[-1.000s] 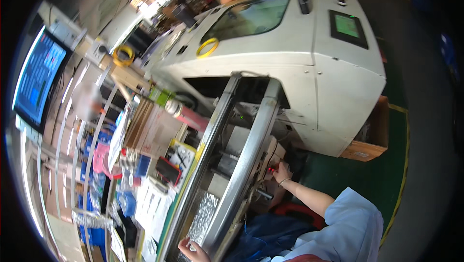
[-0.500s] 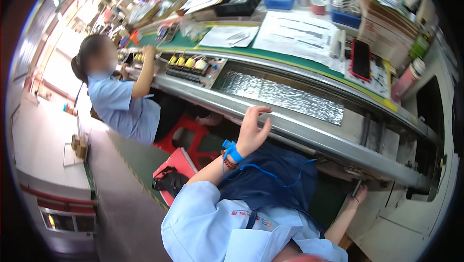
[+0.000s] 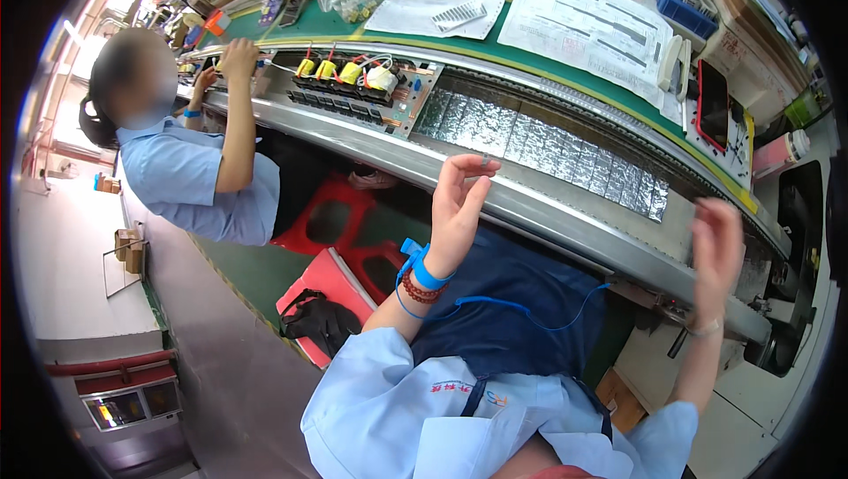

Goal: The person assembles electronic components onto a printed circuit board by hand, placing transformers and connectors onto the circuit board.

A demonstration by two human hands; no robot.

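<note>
As it fronts the green bench [image 3: 609, 106], a long grey metal track [image 3: 565, 223] carries a shiny silver strip [image 3: 548, 154], crinkled and crossed by dark lines. Left of the strip lies a brown circuit board [image 3: 380, 101] with yellow-wrapped parts [image 3: 352, 74]. Near the track, the left hand [image 3: 456, 214] curls its fingers loosely, thumb apart; the right hand [image 3: 717, 254] is blurred, its fingers' state unclear.

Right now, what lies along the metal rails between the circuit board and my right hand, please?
In the head view, a long, shiny silver strip lies between the circuit board and your right hand.
</note>
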